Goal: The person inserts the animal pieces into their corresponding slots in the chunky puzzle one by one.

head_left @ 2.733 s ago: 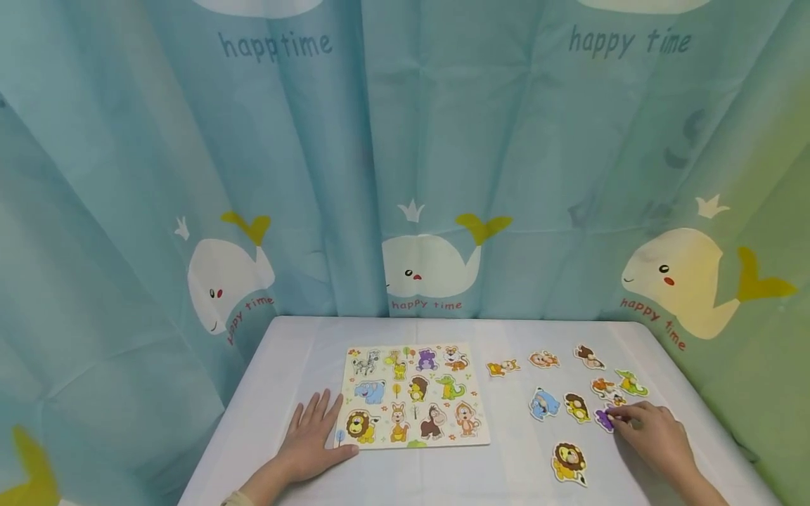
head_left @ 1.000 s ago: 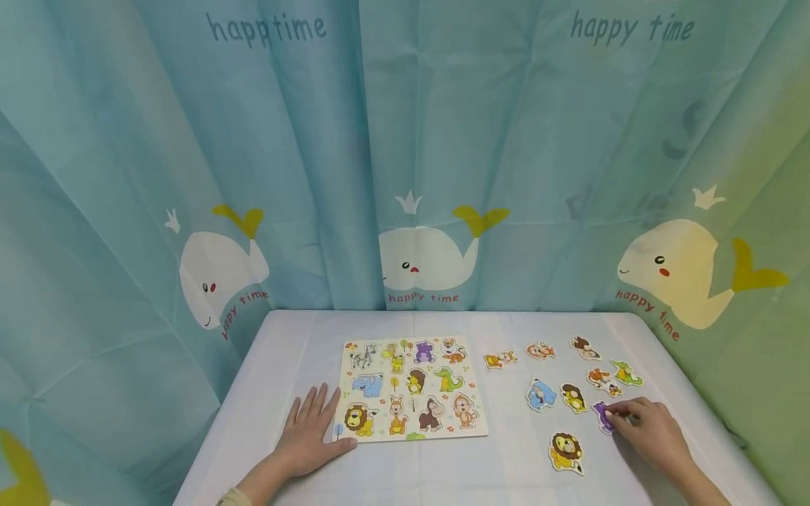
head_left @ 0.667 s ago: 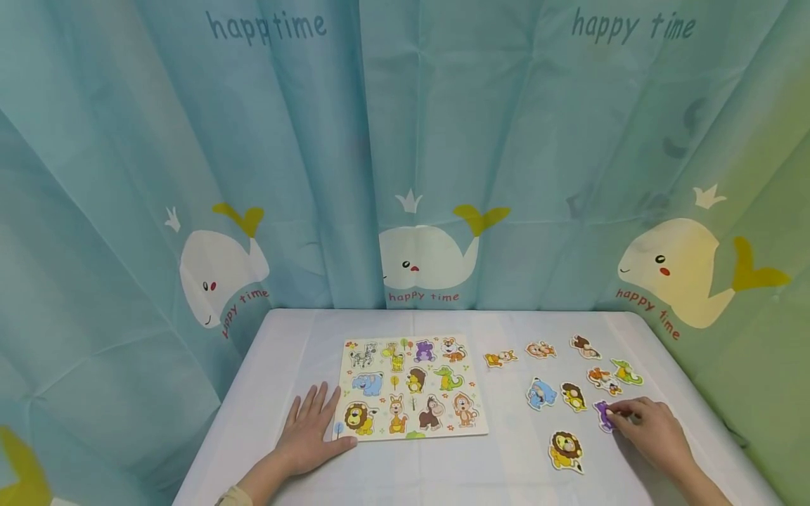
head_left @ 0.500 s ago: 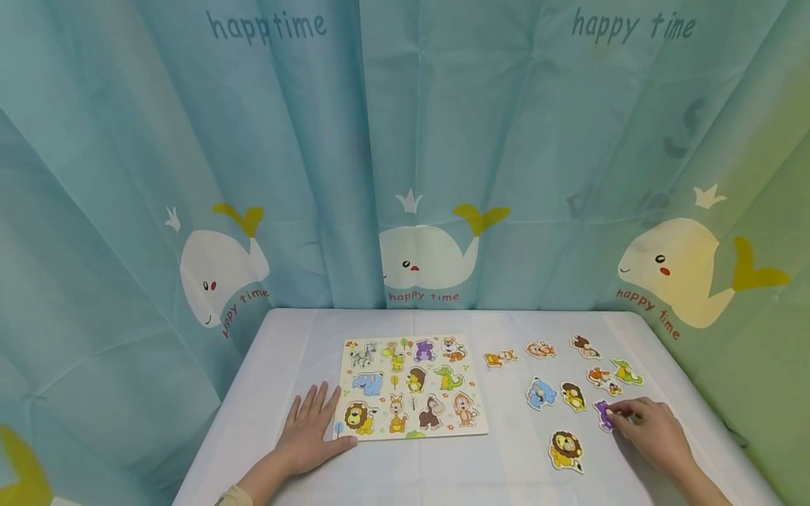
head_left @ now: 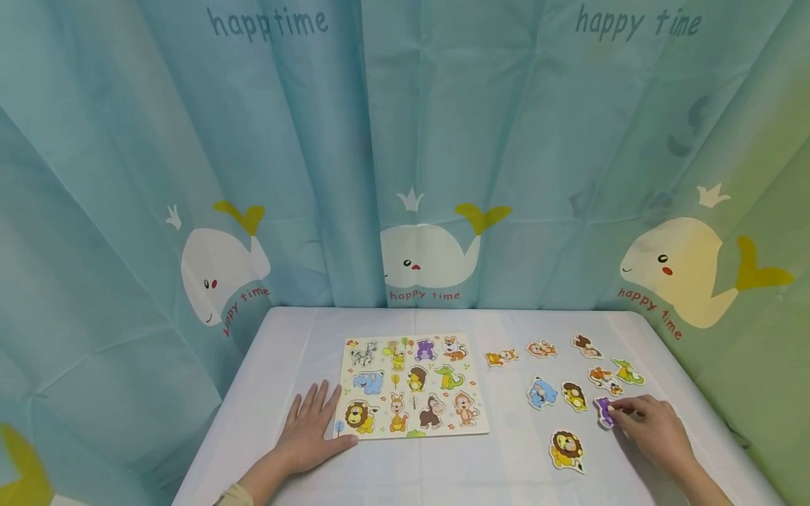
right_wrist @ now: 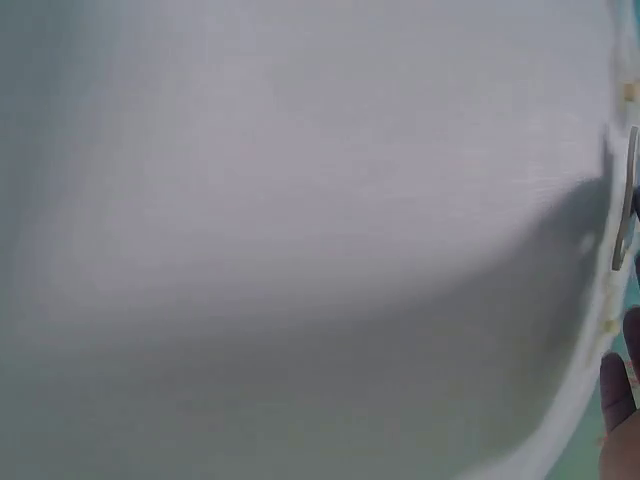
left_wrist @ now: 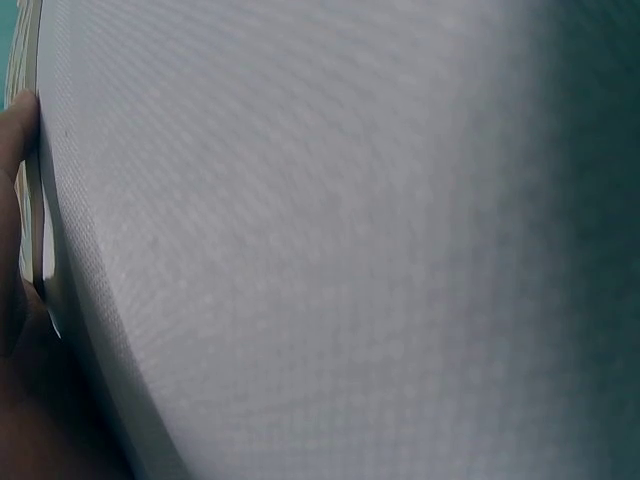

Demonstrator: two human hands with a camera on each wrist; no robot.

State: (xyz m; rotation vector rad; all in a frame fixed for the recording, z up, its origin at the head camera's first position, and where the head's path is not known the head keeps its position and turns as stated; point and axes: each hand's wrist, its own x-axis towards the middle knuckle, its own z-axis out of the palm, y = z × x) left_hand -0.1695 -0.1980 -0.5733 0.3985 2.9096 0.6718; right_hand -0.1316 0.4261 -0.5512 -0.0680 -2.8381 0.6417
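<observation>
An animal puzzle board (head_left: 413, 385) lies on the white table (head_left: 443, 471). My left hand (head_left: 310, 429) rests flat beside its left edge, fingers straight, thumb against the board's lower left corner. My right hand (head_left: 648, 425) pinches the purple animal piece (head_left: 604, 411) at the table's right side; the piece still lies on the cloth. Loose pieces surround it: a lion (head_left: 566, 450), a blue elephant (head_left: 543, 392), a brown-yellow piece (head_left: 574, 396), a green crocodile (head_left: 628, 371). The wrist views show only blurred white cloth and a sliver of each hand.
More loose pieces lie further back: an orange fox (head_left: 501, 357), a monkey (head_left: 542, 348), a brown animal (head_left: 586, 345), a tiger (head_left: 602, 378). A blue whale-print curtain (head_left: 405, 176) hangs close behind and around the table.
Both hands have stayed nearly still. The right hand's fingertips keep working at the purple piece, which has barely shifted. The camera has tilted slightly.
</observation>
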